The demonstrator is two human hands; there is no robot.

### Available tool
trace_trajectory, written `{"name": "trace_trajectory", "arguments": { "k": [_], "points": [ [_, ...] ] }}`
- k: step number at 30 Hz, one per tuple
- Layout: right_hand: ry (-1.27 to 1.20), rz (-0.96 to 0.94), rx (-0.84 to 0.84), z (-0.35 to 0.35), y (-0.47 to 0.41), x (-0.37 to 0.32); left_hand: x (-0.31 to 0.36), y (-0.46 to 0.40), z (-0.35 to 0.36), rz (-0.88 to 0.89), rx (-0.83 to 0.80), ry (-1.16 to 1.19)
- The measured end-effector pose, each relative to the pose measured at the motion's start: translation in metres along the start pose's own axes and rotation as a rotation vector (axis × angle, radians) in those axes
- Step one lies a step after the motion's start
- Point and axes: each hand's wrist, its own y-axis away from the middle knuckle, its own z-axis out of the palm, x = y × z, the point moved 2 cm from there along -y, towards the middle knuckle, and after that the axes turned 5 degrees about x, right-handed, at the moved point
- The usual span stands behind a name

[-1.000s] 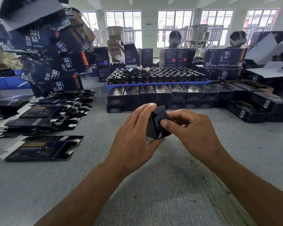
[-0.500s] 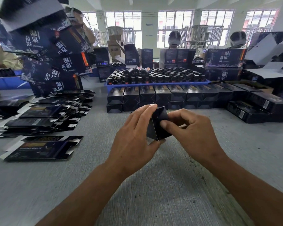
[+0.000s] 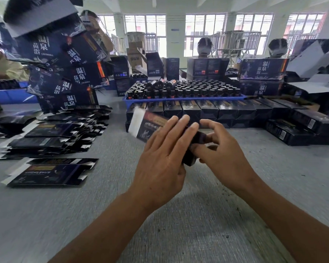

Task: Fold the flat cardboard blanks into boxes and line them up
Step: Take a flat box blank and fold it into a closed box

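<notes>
You swung the box (image 3: 150, 126) out leftward, left hand (image 3: 160, 164) flat against it, right hand (image 3: 222, 154) pinching its end — nearly ready to line up.

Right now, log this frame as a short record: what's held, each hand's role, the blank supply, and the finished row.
held item: dark box, partly folded, tilted, white flap at its far left end
left hand: fingers straight, laid over the box
right hand: fingers curled at the box's near end
flat blanks: stacked on the table's left
finished boxes: row before the blue tray of bottles
</notes>
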Motion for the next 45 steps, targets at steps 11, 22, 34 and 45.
{"name": "trace_trajectory", "arguments": {
  "k": [11, 22, 34, 45],
  "points": [
    [-0.012, 0.165, -0.267, 0.004, -0.002, 0.015, -0.030, -0.005, -0.008, -0.804, 0.109, 0.868],
    [-0.228, -0.002, 0.011, -0.012, -0.006, 0.002, -0.019, -0.002, -0.009, -0.647, 0.032, 0.842],
    [-0.153, -0.115, -0.094, -0.011, -0.001, -0.005, -0.020, -0.003, -0.010, -0.651, 0.030, 0.914],
    [-0.296, -0.152, -0.004, -0.009, 0.000, -0.014, -0.013, -0.010, -0.017, -0.567, 0.167, 0.830]
  ]
}}
